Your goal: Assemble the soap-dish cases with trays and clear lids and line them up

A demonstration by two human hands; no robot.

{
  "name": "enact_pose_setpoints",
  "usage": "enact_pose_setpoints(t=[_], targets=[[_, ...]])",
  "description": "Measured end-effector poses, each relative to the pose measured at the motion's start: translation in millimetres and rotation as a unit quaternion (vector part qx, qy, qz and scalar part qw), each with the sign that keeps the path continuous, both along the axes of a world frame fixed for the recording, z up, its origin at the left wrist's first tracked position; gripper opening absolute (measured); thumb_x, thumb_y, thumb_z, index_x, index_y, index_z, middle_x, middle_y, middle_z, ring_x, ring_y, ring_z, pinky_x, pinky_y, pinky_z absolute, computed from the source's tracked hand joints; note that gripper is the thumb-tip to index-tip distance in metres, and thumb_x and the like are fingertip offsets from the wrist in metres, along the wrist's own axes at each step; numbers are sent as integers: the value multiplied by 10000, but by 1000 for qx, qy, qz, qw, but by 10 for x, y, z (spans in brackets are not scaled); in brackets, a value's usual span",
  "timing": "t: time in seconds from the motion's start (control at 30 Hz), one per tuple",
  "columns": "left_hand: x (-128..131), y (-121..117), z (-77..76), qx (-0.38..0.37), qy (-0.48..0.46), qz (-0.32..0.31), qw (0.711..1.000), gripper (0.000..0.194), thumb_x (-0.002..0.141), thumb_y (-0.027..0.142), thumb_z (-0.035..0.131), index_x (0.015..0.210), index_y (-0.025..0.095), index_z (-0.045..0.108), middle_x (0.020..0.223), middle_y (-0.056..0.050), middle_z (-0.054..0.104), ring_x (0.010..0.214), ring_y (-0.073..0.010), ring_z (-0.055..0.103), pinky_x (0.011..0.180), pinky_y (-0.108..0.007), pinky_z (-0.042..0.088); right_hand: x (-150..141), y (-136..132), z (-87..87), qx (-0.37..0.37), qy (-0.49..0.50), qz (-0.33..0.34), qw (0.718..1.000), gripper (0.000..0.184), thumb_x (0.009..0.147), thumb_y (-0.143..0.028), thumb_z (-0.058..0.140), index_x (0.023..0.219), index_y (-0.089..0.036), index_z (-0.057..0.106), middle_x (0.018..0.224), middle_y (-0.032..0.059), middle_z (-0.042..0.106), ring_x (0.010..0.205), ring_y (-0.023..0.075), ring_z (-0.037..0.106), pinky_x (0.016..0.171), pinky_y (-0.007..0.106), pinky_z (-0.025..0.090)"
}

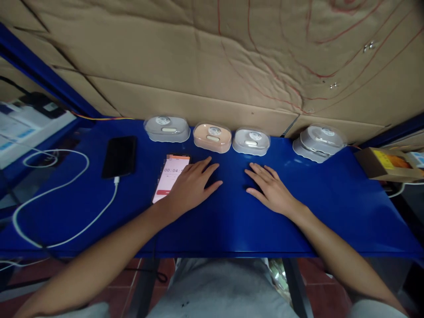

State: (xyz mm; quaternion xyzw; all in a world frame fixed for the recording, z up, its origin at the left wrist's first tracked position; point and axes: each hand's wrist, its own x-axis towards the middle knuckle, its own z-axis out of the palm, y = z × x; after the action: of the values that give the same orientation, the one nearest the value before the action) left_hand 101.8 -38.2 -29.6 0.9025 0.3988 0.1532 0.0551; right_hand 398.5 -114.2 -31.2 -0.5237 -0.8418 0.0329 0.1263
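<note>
My left hand (194, 185) is spread flat over the blue table (228, 234), palm down, with nothing in it. It partly covers a phone (170, 174) whose lit screen shows a running timer; whether the hand touches the phone I cannot tell. Palm down on the table to the right, my right hand (270, 190) has its fingers apart and holds nothing. Beyond the hands, in a row, stand a grey lidded box (167, 130), a peach one (212, 139) and a pale grey one (251, 143), each with a clear top and a round sticker.
Farther right are stacked clear-lidded grey boxes (318, 143) and an open cardboard box (384, 165). At left lies a dark phone (119, 157) plugged into a white cable (88, 232). A cardboard sheet (149, 57) rises behind the table.
</note>
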Motion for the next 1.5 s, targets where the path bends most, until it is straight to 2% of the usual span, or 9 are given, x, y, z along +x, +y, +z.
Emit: enact_pose_setpoints(t=[0.17,0.33,0.67,0.73,0.87,1.0,1.27,1.4,1.5], targets=[[4,3,-26,-14,-11,-3,1000,505,1092,498,530,1437,157,670,1545,-221,645,1389,-401,649,1177,-624,488,5,7,-65,-27,2,9,1000,584,1132,-523,478,1635,-226,462,1704,204,465,1611,329,428,1298,647,362],[-102,125,174,-11,-44,19,999,428,1087,453,544,1378,183,704,1536,-187,656,1389,-377,654,1178,-588,501,24,10,-48,-34,7,9,999,579,1136,-524,467,1629,-220,467,1704,204,467,1608,337,432,1289,657,373],[-716,1033,723,-1,31,115,993,583,1042,322,651,1577,153,493,1672,-171,464,1530,-408,455,1265,-577,366,45,10,-142,-24,20,16,999,583,1135,-513,478,1639,-220,462,1706,212,460,1601,355,441,1290,673,370],[-807,1266,732,-27,32,99,994,552,1091,321,556,1595,118,456,1655,-137,447,1532,-385,411,1293,-548,298,49,11,-147,-23,19,17,999,582,1136,-507,477,1643,-222,459,1706,211,460,1599,354,443,1288,673,373],[-954,1644,627,-100,40,77,991,905,849,454,876,1577,90,480,1540,-109,514,1431,-340,467,1248,-456,355,47,12,-126,-31,12,15,999,589,1138,-511,465,1653,-227,449,1723,191,441,1612,343,424,1305,654,359],[-1036,1784,486,-115,33,129,984,1083,707,582,958,1575,124,500,1534,-119,488,1499,-437,371,1263,-606,246,33,7,-100,-42,3,12,999,598,1136,-509,466,1662,-225,442,1737,183,418,1625,343,399,1323,643,332],[-1014,1564,557,-119,-9,125,985,1057,849,588,844,1609,37,359,1559,-176,505,1376,-350,501,1225,-515,373,41,16,-123,-36,8,18,999,599,1134,-495,482,1652,-197,451,1720,210,437,1614,361,415,1309,668,343],[-799,1086,690,-111,-50,83,989,1026,835,594,860,1611,123,383,1573,-160,509,1348,-360,555,1189,-504,436,-8,-14,-53,-25,57,25,998,662,1117,-462,546,1709,-254,336,1735,207,414,1611,373,418,1275,686,386],[-508,541,689,-170,-33,-18,985,1046,773,622,900,1607,222,412,1589,-128,510,1380,-401,568,1177,-522,467,-101,-79,41,-18,125,51,991,934,1043,-550,664,1759,-264,136,1800,222,254,1662,394,302,1274,679,389]])
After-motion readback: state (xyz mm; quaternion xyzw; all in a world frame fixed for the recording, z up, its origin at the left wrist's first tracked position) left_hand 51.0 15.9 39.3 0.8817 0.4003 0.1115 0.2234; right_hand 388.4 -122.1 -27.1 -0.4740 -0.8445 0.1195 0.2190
